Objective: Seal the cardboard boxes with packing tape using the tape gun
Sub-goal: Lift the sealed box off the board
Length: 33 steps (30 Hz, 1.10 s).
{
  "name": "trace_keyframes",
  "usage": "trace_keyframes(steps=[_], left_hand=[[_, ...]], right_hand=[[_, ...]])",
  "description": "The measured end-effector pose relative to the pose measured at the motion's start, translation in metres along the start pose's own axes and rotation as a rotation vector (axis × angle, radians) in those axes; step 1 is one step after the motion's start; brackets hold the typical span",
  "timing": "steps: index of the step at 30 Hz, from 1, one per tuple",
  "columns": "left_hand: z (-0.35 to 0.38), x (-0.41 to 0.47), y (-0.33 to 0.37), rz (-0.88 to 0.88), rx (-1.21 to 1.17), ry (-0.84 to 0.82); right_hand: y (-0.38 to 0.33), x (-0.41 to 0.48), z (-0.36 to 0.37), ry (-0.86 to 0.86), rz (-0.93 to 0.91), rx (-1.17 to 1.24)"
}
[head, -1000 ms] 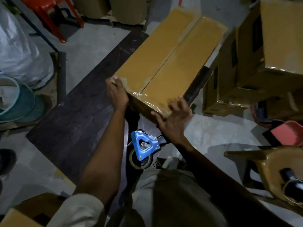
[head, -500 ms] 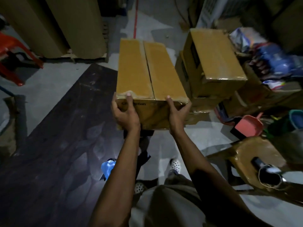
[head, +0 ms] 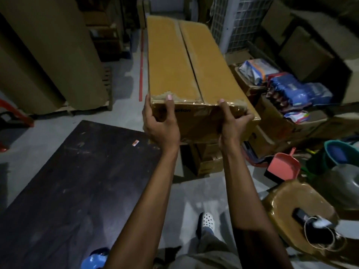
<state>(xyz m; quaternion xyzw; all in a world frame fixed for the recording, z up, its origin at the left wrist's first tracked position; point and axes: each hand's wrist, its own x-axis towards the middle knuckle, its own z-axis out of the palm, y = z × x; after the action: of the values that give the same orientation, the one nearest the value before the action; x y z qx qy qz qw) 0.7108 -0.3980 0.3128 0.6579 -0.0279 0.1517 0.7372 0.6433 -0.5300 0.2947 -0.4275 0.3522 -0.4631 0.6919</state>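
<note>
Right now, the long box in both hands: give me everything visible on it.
The long cardboard box is tan, narrow, lying flat and running away from the camera. Two top flaps meet at a lengthwise seam; glossy clear tape wraps the near end. Dark print on the near face is partly hidden. The left hand and right hand grip the near corners, thumbs on the top edge. It is above other cartons; contact with them is unclear.
</note>
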Motion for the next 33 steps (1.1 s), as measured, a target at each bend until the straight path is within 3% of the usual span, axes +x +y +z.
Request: trace_keyframes(steps=[7, 12, 19, 27, 33], left_hand=[[0.133, -0.029, -0.034, -0.123, 0.030, -0.095], [0.215, -0.043, -0.055, -0.192, 0.028, -0.121], [0.269, -0.059, -0.086, -0.231, 0.061, -0.194], [0.284, -0.064, -0.119, -0.264, 0.217, -0.183], [0.252, -0.059, -0.124, -0.248, 0.242, -0.356]], right_hand=[[-0.032, 0.135, -0.032, 0.075, -0.147, -0.044], [-0.038, 0.225, -0.054, 0.078, -0.107, -0.073], [-0.023, 0.310, -0.080, 0.038, -0.078, -0.130], [0.013, 0.328, -0.108, -0.074, 0.000, -0.257], [0.038, 0.262, -0.104, 0.131, 0.012, -0.334]])
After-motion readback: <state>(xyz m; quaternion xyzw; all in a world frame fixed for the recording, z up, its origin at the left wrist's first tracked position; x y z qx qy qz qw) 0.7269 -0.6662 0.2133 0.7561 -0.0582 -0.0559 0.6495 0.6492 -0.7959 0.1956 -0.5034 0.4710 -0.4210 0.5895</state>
